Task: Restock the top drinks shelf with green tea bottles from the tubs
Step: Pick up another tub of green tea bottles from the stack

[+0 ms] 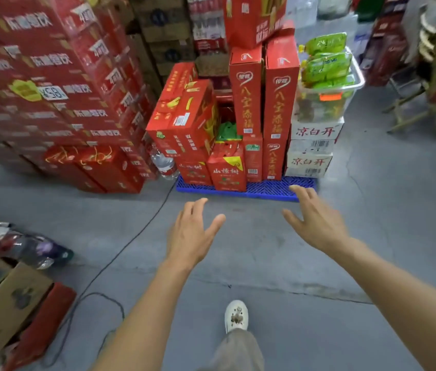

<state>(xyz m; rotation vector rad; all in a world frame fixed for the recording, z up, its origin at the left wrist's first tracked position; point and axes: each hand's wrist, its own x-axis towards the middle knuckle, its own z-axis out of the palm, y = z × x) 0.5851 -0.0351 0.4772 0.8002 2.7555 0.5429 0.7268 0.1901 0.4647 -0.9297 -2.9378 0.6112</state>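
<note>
A storeroom floor [318,263] crowded with stacked red cartons [37,84]. A clear tub [326,103] heaped with green tea bottles [326,65] sits on white boxes, well ahead and right. Both hands reach forward, left hand [192,231] and right hand [315,220], fingers spread wide, holding nothing. Restocking looks barely begun here. The drinks shelf is out of view; labels blur.

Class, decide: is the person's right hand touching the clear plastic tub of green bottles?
Apart. The head view shows the right hand open over grey floor, well below the clear plastic tub.
</note>
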